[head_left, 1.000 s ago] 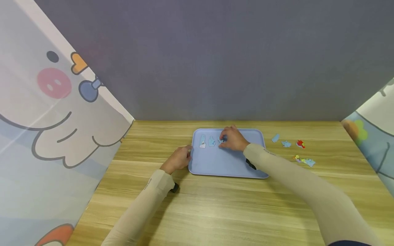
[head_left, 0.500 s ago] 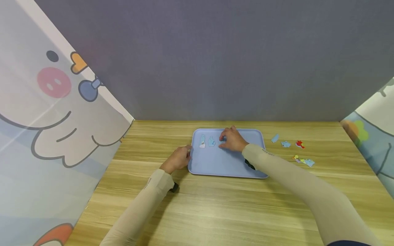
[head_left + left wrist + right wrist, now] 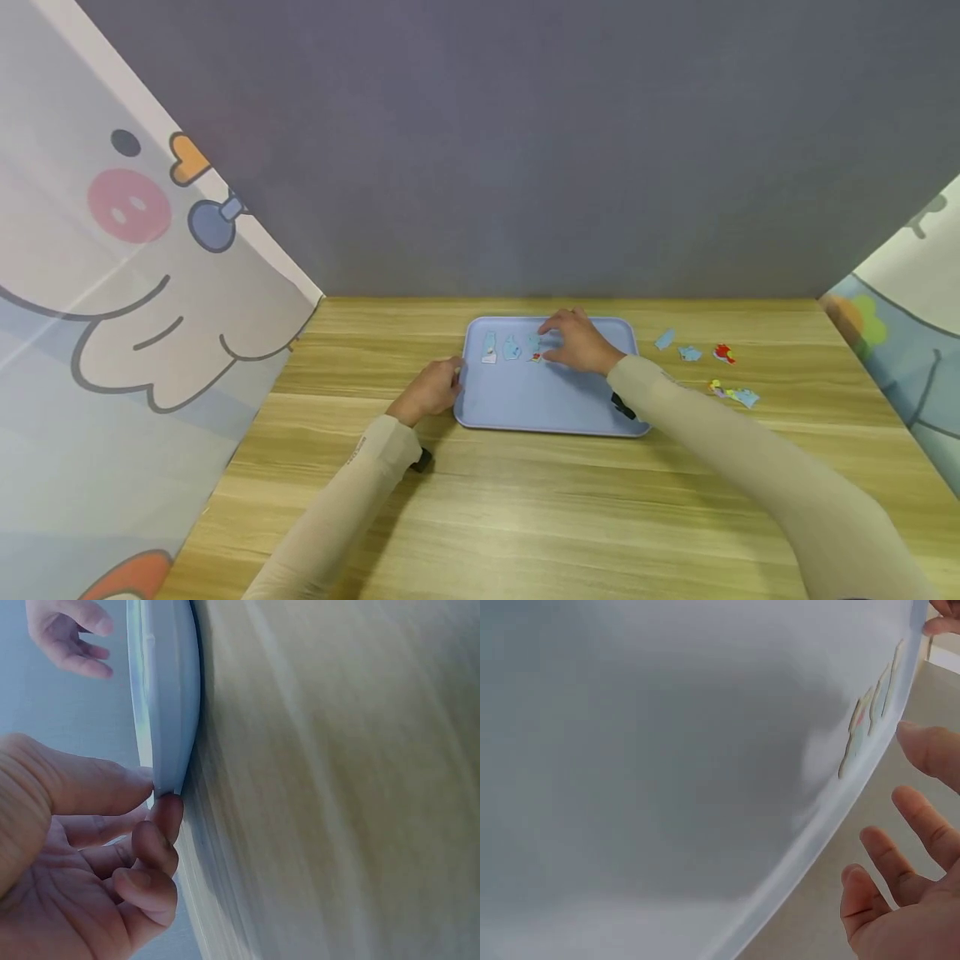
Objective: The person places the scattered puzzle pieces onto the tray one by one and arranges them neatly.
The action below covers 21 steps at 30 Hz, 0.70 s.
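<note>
Your left fingers (image 3: pixel 168 815) pinch the tray (image 3: pixel 543 407), probably to steady it; your right fingers (image 3: pixel 924 823) are apart near flat pieces (image 3: pixel 512 348).

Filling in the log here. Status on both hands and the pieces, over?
Left hand pinches left edge of tray. Right hand over tray, fingers apart, holding nothing. Flat pieces on tray, others right of it. No visible obstruction.

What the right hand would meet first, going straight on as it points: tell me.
Probably the nearest light-blue piece on the tray, just ahead of the fingers of the right hand, though their height is unclear.
</note>
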Available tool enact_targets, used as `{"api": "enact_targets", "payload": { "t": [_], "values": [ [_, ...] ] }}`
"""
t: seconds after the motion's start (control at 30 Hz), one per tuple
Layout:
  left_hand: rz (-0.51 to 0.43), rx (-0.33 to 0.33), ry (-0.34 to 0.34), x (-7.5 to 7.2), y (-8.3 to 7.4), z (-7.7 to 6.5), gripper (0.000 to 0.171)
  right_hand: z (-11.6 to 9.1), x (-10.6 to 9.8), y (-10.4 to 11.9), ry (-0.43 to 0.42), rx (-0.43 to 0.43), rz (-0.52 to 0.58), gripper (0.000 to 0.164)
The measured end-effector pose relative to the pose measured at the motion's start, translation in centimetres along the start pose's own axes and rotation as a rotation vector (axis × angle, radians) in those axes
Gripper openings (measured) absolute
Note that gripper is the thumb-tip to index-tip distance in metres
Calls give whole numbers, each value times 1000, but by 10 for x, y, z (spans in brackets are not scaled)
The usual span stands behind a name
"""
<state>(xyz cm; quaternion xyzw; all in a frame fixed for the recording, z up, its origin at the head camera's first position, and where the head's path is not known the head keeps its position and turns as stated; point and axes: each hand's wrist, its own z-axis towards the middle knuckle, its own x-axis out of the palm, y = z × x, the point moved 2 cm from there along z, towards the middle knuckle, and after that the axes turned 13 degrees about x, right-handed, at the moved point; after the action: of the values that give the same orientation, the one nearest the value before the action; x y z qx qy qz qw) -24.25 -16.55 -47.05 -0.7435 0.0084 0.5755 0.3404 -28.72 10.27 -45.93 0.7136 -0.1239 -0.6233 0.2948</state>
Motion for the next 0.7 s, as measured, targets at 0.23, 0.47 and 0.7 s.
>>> {"api": "enact_targets", "payload": {
  "t": [0.23,0.47,0.7],
  "values": [
    [9,16,-8,0,1,-1,46,-11,-15,-14,-15,3,4,40],
    [5,20,-13,-1,0,-3,46,-27,-23,-32,-74,-24,16,36],
    [2,-6,-5,-1,0,-2,47,-48,-37,-48,-103,-11,46,34]
  ]
}}
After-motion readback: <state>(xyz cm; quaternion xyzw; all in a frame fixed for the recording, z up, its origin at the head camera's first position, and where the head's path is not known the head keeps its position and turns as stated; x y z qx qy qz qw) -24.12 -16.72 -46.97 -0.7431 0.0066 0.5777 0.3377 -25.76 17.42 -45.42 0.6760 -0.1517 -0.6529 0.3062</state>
